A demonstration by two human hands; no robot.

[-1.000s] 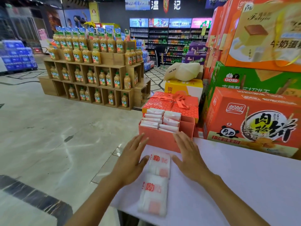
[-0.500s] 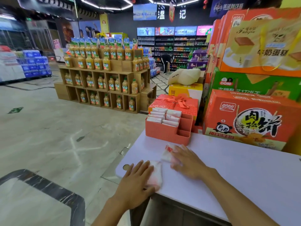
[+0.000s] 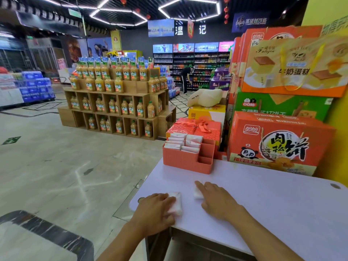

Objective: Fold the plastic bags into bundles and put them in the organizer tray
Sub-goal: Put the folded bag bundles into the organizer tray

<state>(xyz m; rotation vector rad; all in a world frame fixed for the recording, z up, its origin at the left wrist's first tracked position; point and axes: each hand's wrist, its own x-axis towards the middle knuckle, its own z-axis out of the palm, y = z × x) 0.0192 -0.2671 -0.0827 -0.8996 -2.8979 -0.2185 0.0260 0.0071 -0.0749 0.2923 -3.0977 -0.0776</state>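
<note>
Pressing down on the white table (image 3: 273, 208), both hands occupy the lower centre of the frame. The left hand (image 3: 156, 210) lies palm-down with its fingers laid over a folded plastic bag (image 3: 177, 204), white with faint pink marking, at the table's near left corner. The fingers look nearly straight and rest on the bag rather than gripping it. The right hand (image 3: 216, 198) is just to the right, flat and spread, forefinger stretched toward the upper left. A smaller white piece (image 3: 197, 194) shows from under its fingers. Bare table lies between the two white items; whether they are parts of one bag cannot be told.

The organizer tray (image 3: 180, 160), coral-coloured, stands at the far left end of the table, above the hands and apart from them. Its large compartments hold rows of white folded bundles (image 3: 185, 143) standing on edge. The small compartments on its right side show nothing inside from this angle.

An orange carton (image 3: 278, 142) stands on the table to the right of the tray, with further cartons stacked above it. A red gift box (image 3: 195, 127) with a ribbon sits behind the tray. Wooden crates of juice bottles (image 3: 116, 98) fill the centre left. A person (image 3: 186, 80) bends at the far shelves.
</note>
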